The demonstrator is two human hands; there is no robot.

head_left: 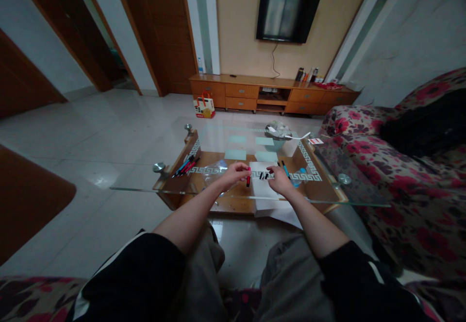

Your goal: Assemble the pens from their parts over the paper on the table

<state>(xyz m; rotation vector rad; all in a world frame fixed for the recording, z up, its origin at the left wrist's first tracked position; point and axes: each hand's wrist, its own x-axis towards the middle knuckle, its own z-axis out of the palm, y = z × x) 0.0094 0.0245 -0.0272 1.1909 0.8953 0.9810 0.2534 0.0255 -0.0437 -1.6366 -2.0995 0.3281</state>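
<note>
Over the glass table (338, 191), left fingers (243, 170) pinch a red pen (248, 180) (upright); right fingers' (274, 170) grip unclear.

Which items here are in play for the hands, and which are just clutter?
In play:
left hand holding red pen
right hand over small pen parts
white paper

Lying about:
pen bundle
blue pen
basket
gift bag
TV
</note>
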